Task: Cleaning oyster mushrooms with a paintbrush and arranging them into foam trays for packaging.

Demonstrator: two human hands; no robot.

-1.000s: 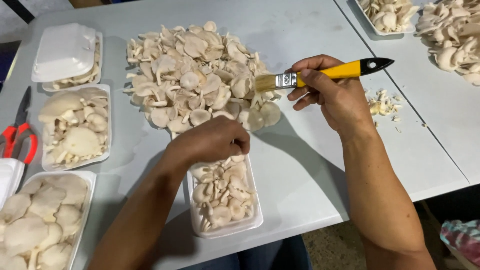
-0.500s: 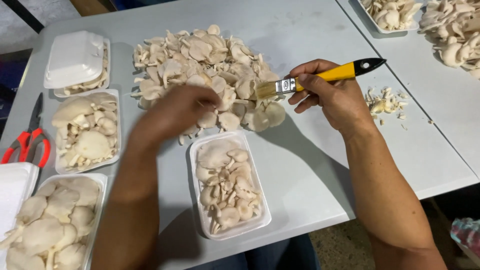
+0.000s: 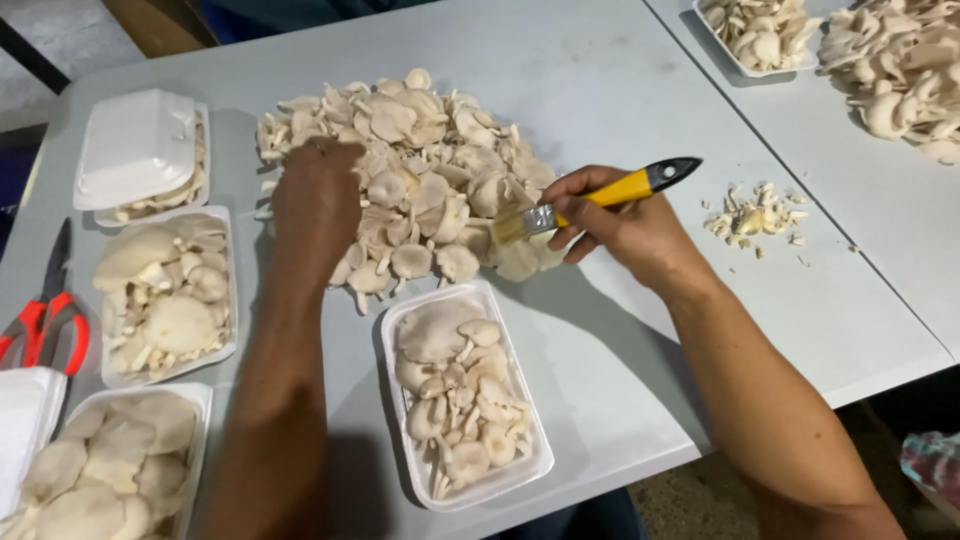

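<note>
Yellow brush (image 3: 600, 195) in right hand (image 3: 625, 225), left hand (image 3: 318, 200) palm-down on mushrooms (image 3: 420, 160)

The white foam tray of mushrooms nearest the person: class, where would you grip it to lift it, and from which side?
Grip the white foam tray by its two long rims, one of the hands on each side. It lies lengthwise away from the person, both long rims bare. The far short end sits close to the loose mushroom pile, so coming from there is probably awkward.
</note>
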